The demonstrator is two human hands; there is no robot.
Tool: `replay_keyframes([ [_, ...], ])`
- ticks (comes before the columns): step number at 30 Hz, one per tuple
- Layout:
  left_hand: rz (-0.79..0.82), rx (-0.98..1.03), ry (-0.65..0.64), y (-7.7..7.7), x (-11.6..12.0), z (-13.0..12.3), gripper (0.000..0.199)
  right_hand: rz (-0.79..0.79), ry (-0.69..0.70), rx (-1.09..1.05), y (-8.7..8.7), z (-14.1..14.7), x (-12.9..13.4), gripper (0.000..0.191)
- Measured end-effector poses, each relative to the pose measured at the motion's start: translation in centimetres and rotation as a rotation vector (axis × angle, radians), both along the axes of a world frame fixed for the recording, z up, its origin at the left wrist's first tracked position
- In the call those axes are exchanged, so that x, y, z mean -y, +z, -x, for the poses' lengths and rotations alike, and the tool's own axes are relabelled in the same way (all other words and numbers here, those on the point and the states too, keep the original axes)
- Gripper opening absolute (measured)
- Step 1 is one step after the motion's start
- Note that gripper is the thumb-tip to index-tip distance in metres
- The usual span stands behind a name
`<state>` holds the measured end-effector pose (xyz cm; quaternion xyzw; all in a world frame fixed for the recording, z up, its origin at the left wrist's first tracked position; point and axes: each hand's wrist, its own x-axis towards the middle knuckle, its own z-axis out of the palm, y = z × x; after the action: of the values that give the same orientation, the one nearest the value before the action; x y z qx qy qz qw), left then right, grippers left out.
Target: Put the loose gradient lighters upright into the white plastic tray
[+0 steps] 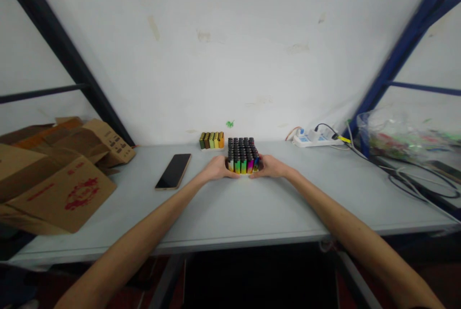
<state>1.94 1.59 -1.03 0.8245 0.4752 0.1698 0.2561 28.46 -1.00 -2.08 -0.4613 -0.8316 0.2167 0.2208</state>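
A block of several upright lighters, with black tops and colourful bodies, stands in a tight grid near the middle of the table. My left hand is wrapped round its left side, thumb along the lower front. On the opposite side my right hand grips the same block, its thumb also at the front bottom edge. A pale tray or base seems to show under the lighters, mostly hidden. Just behind and to the left sits a smaller group of yellow, green and orange lighters, touched by neither hand.
A black-screened phone lies left of my left hand. Open cardboard boxes crowd the table's left end. Against the wall at right is a white power strip with cables. Clear plastic bags are at far right.
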Motion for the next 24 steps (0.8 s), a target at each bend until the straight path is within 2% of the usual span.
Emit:
replay_keyframes([
  [7, -0.002, 0.039, 0.014, -0.2, 0.1, -1.6, 0.048, 0.012, -0.022, -0.022, -0.2, -1.4, 0.7, 0.062],
  [24, 0.017, 0.029, -0.021, -0.3, 0.4, -1.9, 0.050, 0.019, -0.045, -0.068, -0.5, -1.8, 1.4, 0.065],
])
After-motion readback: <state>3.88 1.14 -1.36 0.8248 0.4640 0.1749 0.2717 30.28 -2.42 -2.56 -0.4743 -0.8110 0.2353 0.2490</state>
